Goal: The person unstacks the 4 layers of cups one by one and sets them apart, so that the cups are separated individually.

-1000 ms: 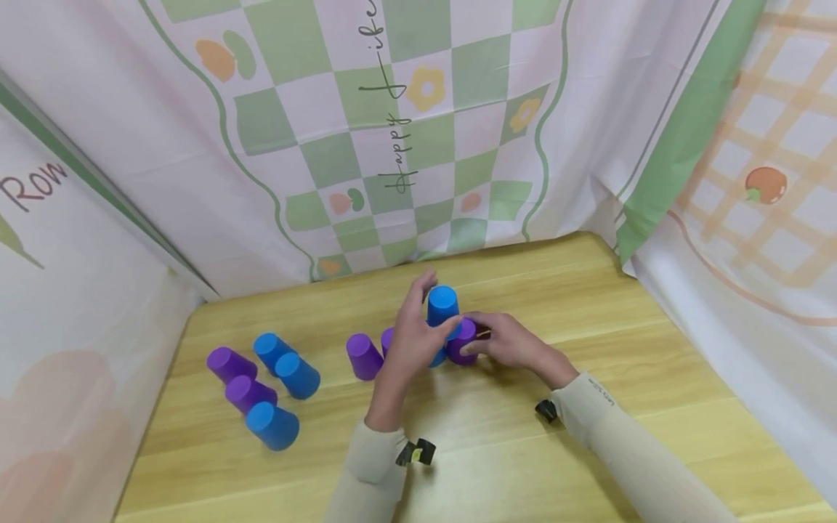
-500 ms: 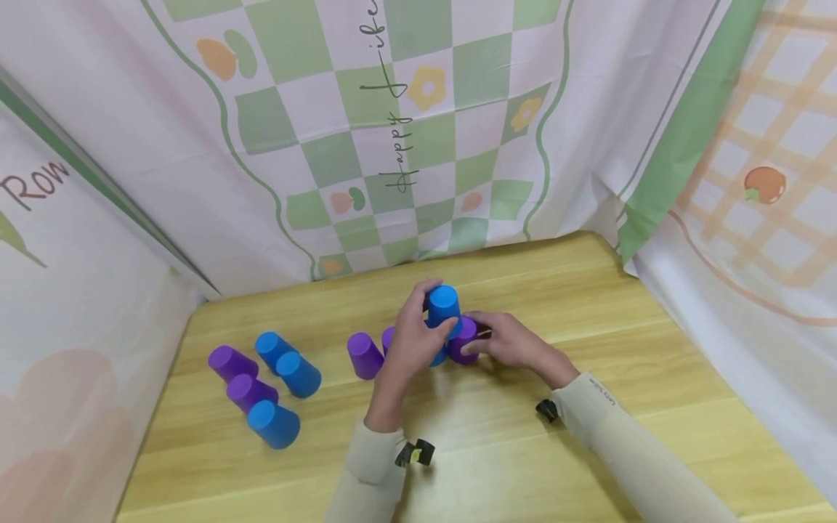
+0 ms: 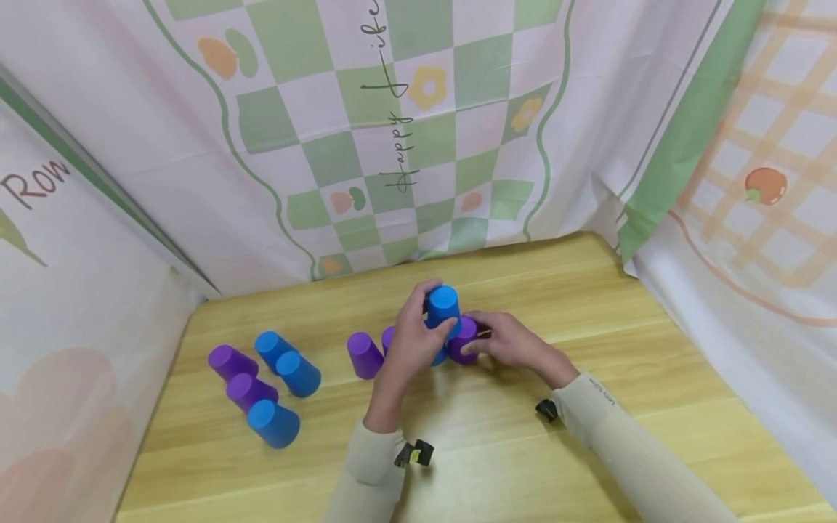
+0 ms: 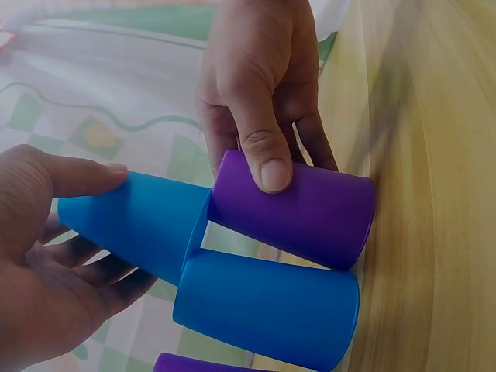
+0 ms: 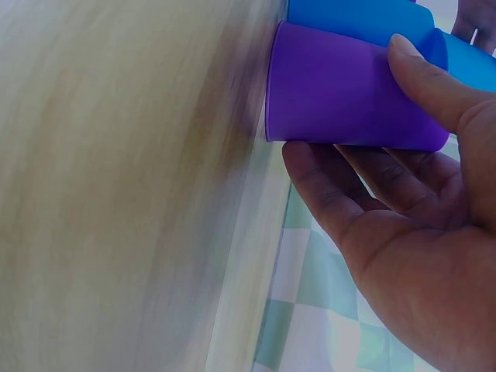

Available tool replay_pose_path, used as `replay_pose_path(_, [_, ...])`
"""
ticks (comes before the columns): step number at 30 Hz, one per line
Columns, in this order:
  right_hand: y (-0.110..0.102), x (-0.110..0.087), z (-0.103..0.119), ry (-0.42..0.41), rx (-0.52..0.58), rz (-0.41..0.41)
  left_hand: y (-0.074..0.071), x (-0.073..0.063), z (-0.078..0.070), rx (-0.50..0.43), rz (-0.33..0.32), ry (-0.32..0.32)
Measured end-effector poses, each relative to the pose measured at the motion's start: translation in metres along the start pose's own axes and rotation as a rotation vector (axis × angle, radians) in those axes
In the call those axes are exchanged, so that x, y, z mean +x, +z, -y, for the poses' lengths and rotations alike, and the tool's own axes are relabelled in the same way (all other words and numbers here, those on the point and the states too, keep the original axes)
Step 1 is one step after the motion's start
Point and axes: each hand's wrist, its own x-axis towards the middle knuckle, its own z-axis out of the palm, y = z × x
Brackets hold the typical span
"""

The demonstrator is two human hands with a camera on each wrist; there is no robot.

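An upside-down blue cup (image 3: 444, 303) sits as an upper layer, bridging a lower blue cup (image 4: 263, 306) and the purple cup (image 3: 464, 340) at the right end of a row. My left hand (image 3: 415, 333) holds the upper blue cup from its left side, thumb in front and fingers behind. Around the right-end purple cup my right hand (image 3: 519, 343) has its thumb and fingers on opposite sides, while the cup stands on the table. Further left in the row are a purple cup (image 3: 364, 356) and another purple one (image 3: 389, 338), mostly hidden behind my left hand.
On the left of the wooden table (image 3: 497, 450) stand more upturned cups: two purple ones, a blue pair (image 3: 298, 374) and a nearer blue cup (image 3: 273, 424). A patterned curtain (image 3: 418, 145) hangs along the back edge, with cloth at both sides.
The left fingers have come in closer around the upper blue cup, their tips lower than a second ago. My right hand and the cups stay nearly still.
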Motion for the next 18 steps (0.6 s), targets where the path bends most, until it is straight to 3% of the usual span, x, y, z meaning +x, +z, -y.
replay_pose_path(18, [0.001, 0.001, -0.003, -0.023, -0.006, -0.009, -0.019, -0.026, -0.007, 0.009, -0.063, 0.017])
